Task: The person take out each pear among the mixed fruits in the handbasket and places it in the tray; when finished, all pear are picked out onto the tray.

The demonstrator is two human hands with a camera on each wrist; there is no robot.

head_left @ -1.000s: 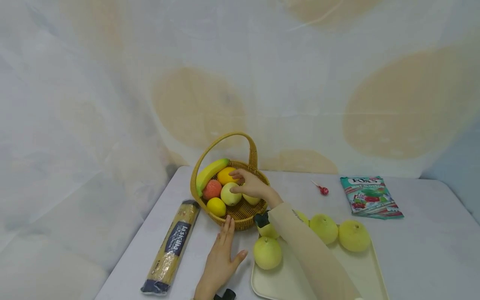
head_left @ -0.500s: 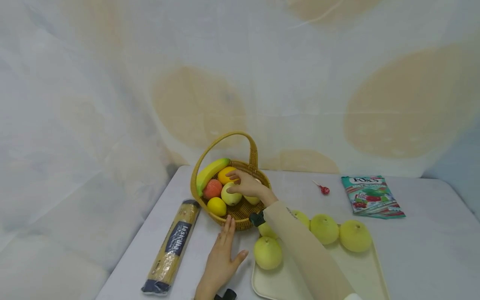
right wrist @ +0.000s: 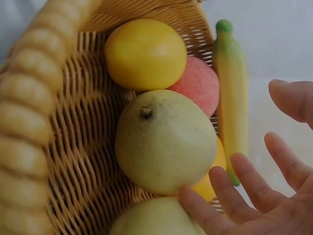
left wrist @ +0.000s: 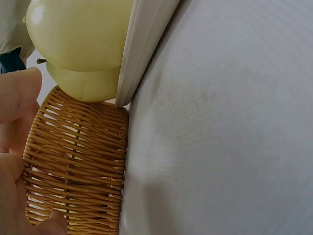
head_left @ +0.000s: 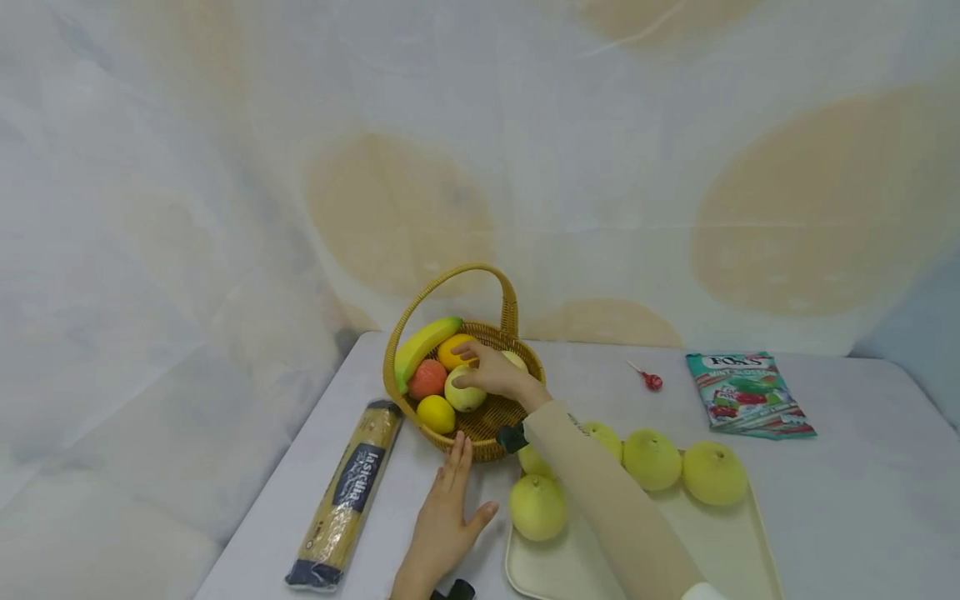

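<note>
My right hand hovers over the wicker basket with its fingers spread. In the right wrist view its little finger lies right at a pale green round fruit, and a second pale green fruit sits beside that one. Around them in the basket are a lemon, a red fruit, an orange fruit and a banana. My left hand stretches its fingers to the front of the basket, thumb apart; the left wrist view shows it beside the woven wall.
A cream tray holding several pale green round fruits stands right of my left hand, partly under my right sleeve. A pack of spaghetti lies at left. A red lollipop and a green candy bag lie at back right.
The second pale green fruit in the basket has shifted toward the back, from in front of my right wrist to behind the hand. My right hand has drawn slightly left; my left hand stays put.
</note>
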